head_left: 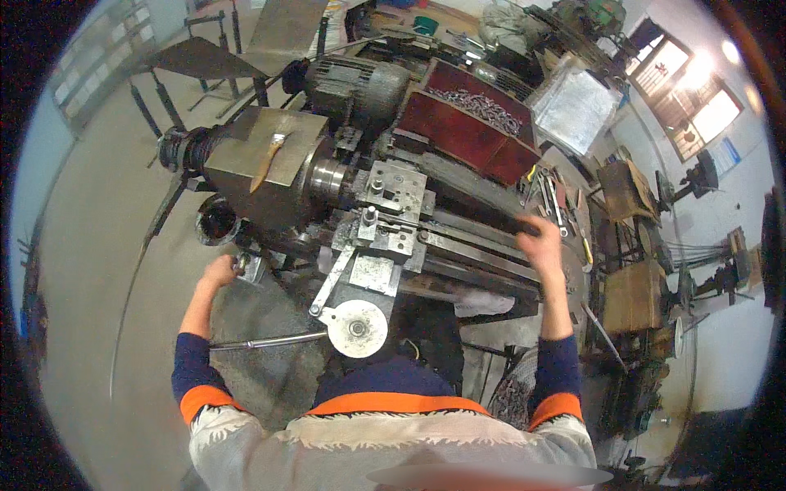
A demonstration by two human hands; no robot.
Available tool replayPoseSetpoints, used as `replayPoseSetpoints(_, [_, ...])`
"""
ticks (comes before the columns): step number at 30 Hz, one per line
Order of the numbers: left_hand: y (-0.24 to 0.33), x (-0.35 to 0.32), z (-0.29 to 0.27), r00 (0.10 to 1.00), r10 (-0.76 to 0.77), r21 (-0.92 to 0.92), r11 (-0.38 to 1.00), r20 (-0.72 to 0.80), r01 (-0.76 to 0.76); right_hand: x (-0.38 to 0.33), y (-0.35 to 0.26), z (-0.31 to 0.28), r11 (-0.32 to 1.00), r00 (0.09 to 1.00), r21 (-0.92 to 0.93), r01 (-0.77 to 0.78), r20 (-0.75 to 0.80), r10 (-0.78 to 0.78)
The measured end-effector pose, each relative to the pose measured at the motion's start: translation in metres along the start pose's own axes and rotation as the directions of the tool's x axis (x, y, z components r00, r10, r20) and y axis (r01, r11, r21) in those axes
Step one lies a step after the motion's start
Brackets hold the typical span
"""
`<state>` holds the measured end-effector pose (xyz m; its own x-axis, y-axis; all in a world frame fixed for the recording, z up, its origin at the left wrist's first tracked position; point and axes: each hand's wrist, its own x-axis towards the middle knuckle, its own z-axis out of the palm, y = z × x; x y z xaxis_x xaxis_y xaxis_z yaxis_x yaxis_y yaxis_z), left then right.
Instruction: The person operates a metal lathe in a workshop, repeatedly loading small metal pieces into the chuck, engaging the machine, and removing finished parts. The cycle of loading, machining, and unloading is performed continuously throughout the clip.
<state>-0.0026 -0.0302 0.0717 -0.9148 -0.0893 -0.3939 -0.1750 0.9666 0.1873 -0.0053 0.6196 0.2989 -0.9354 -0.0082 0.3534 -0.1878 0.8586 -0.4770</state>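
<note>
A workshop with a bare grey concrete floor [98,270] runs down the left; bright windows [688,90] sit at the top right corner above cluttered benches. The lathe [409,221] fills the middle, dark and oily, its bed slanting toward the right edge. Behind it a red tray [471,135] holds metal swarf. At the lathe's left end a grey headstock cover [270,147] carries a brush [268,159]. At the front edge hangs a pale round handwheel [357,327]. The right hand [540,241] is closed around a dark rod-like handle [503,222] on the bed's far right. The left hand [223,268] grips a small metal lever [246,263] below the headstock's left corner
</note>
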Motion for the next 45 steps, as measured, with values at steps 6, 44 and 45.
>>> replayPoseSetpoints(6, [-0.019, -0.123, -0.157, 0.784, -0.266, -0.227, 0.96, -0.56, 0.163, 0.098, -0.144, 0.099, 0.832, 0.821, 0.226, 0.506, 0.169, -0.545])
replayPoseSetpoints(44, [0.278, -0.126, -0.131, 0.878, 0.347, -0.927, -0.294, -0.33, -0.232, 0.019, -0.213, 0.104, 0.519, 0.641, 0.454, 0.724, -0.167, -0.749])
replayPoseSetpoints(45, [0.28, -0.121, -0.126, 0.866, 0.372, -0.921, -0.324, -0.333, -0.215, 0.016, -0.211, 0.106, 0.522, 0.641, 0.43, 0.736, -0.197, -0.742])
